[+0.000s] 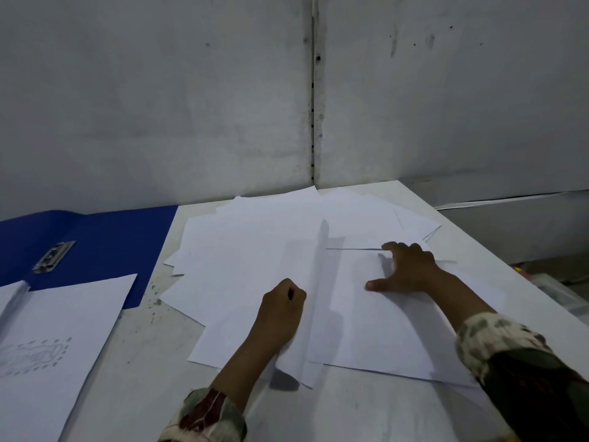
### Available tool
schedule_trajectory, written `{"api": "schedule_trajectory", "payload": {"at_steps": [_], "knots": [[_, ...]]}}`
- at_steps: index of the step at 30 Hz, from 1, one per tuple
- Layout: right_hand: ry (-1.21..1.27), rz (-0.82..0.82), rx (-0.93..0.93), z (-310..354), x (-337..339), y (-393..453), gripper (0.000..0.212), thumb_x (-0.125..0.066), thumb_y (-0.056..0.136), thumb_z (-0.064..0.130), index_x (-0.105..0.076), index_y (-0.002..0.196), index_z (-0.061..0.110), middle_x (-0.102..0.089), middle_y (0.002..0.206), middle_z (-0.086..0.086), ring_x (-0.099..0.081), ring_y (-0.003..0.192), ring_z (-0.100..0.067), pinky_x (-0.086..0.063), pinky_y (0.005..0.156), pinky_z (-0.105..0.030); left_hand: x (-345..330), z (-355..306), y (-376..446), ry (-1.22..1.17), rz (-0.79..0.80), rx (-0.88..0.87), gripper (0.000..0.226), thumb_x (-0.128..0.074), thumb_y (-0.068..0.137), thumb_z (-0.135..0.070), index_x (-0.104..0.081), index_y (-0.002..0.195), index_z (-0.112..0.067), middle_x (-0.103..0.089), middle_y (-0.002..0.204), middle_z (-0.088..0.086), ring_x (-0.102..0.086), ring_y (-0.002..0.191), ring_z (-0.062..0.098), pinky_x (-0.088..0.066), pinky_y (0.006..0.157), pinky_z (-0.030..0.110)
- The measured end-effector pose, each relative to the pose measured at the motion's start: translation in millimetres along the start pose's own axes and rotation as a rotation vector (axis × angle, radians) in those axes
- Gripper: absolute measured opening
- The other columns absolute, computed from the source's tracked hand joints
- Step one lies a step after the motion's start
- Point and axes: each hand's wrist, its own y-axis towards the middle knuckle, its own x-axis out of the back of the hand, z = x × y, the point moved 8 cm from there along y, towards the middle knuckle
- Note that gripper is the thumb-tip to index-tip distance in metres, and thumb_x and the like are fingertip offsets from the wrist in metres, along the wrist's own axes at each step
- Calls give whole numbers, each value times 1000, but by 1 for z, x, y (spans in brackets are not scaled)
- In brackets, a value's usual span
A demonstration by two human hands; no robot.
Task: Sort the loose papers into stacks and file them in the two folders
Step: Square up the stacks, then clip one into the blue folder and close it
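Beside table edge [471, 250], splayed papers [255, 250].

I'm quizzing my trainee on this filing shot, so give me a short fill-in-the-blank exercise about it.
1. The open folder at far left is ____ in colour.
2. The right hand lies ____ on the loose papers, fingers spread.
3. The sheet with a drawing lies to the ____ of the left hand.

Answers: blue; flat; left

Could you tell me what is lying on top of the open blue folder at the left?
On the open blue folder lies a white sheet with a faint pencil drawing, covering its near part. A metal clip shows on the bare part. Anything under that sheet is hidden.
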Motion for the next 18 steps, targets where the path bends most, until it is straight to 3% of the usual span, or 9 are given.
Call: {"api": "schedule_trajectory", "payload": {"at_steps": [3, 5, 6, 8, 13, 16, 18], "knots": [[-1, 22, -18, 1, 3, 0, 67, -66, 72, 59, -47, 123, 21, -51, 127, -7, -43, 123, -24, -33, 97, -32, 8, -1, 2, -2, -15, -10, 32, -38, 92, -9, -33, 61, -16, -38, 61, -4, -31, 55, 7, -29, 48, 13], [107, -41, 7, -4, 8, 2, 28, -67, 78, 47, -55, 85, 23, -59, 103, -3, -53, 104, -25, -38, 74, -28, 12, -4, 3, -17, -28, -28, 32, -38, 92, -9, -32, 62, -15, -37, 61, -4, -30, 55, 7, -29, 44, 10], [196, -70, 7, -8, 11, 0, 28, -67, 80, 41, -48, 69, 25, -55, 86, 0, -52, 93, -25, -35, 63, -26, 15, -7, 3, -25, -40, -37, 32, -38, 92, -8, -32, 62, -15, -36, 60, -3, -29, 54, 7, -29, 44, 10], [330, -142, -35, -20, 16, -7, 40, -66, 83, 34, -37, 57, 25, -45, 73, 1, -45, 80, -23, -29, 59, -29, 24, -12, 5, -41, -87, -49, 31, -38, 91, -8, -32, 61, -15, -36, 60, -3, -29, 54, 8, -27, 45, 14], [552, -283, -89, -27, 18, -23, 44, -64, 85, 21, -36, 53, 12, -39, 58, -3, -38, 60, -21, -26, 53, -32, 36, -27, 7, -52, -150, -108, 30, -41, 90, -8, -36, 62, -15, -39, 60, -3, -31, 53, 9, -30, 44, 12], [698, -255, -90, -13, 5, -28, 26, -63, 86, 14, -59, 76, -9, -58, 77, -18, -49, 72, -22, -32, 63, -30, 17, -31, 6, -7, -63, -111, 30, -43, 90, -11, -37, 62, -16, -40, 58, -4, -32, 50, 7, -29, 43, 13], [825, -223, -107, 0, -5, -33, 25, -59, 88, 11, -62, 96, -13, -63, 97, -24, -52, 79, -22, -35, 70, -27, -1, -29, 5, 13, 21, -111, 29, -43, 91, -13, -37, 62, -17, -41, 59, -4, -32, 50, 7, -26, 45, 14]]}}
